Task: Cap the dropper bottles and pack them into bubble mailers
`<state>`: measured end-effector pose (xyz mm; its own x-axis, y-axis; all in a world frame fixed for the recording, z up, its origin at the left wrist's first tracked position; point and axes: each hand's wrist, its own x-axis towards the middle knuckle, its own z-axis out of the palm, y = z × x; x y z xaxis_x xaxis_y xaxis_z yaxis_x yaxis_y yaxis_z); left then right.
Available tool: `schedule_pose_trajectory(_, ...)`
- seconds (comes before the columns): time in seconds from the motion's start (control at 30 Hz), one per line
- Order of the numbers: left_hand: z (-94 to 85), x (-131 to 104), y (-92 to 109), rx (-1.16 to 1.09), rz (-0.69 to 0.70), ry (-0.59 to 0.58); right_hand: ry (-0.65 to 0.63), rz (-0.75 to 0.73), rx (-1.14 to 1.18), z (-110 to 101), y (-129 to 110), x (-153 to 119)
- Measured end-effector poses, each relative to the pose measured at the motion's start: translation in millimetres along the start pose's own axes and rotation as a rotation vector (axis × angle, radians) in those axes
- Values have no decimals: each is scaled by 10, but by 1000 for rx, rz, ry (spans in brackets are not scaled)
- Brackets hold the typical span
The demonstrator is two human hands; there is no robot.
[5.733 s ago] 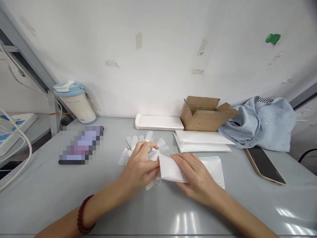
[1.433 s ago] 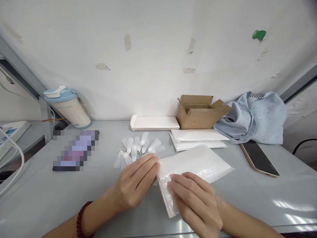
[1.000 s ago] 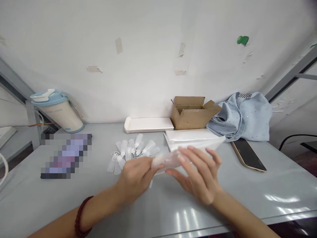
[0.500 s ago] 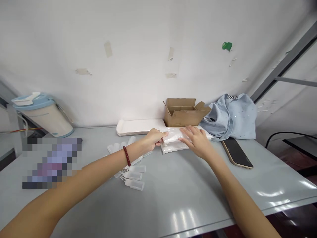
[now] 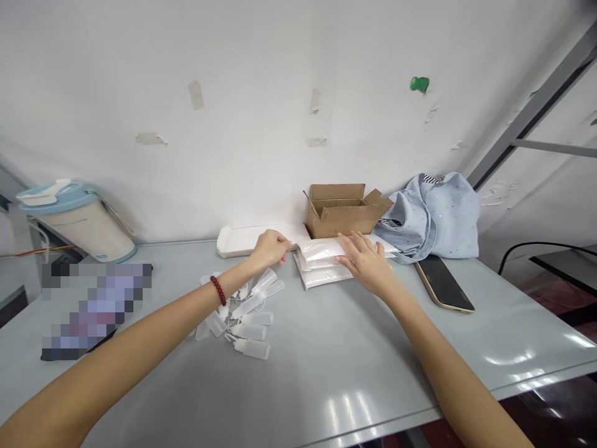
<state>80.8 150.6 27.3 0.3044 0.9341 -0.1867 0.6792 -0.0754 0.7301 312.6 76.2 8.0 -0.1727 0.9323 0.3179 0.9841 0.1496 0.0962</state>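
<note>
My left hand (image 5: 270, 247) is closed in a pinch just left of a stack of clear plastic packets (image 5: 321, 251). What sits between its fingertips, if anything, is too small to make out. My right hand (image 5: 366, 264) lies on top of the packets with its fingers spread. Below my left wrist, several small translucent squeeze bottles (image 5: 252, 332) with thin tips lie in a loose pile. Behind my left hand is a flat stack of white envelopes or sleeves (image 5: 242, 238).
An open cardboard box (image 5: 347, 218) stands behind the packets, against the wall. Right of it are a light blue cloth bag (image 5: 452, 218) and a phone (image 5: 445, 285). A blue-lidded tumbler (image 5: 88, 221) and a blurred-out item (image 5: 100, 308) are on the left of the grey table (image 5: 326, 373).
My left hand has moved left, away from the packets' left edge, still pinched. My right hand stays on the packets. The view has shifted slightly.
</note>
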Motion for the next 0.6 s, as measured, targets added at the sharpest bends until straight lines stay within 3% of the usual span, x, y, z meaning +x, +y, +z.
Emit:
schedule_pose_trajectory(0.1, -232, 63, -206, 213, 112, 91, 96, -24, 57, -53, -28, -13)
schedule_pose_trajectory(0.23, -452, 109, -402, 434, 225, 83, 198, -105, 130, -127, -114, -36)
schedule_pose_trajectory(0.6, -588, 159, -410, 650, 270, 9, 109, -212, 132, -119, -274, -77)
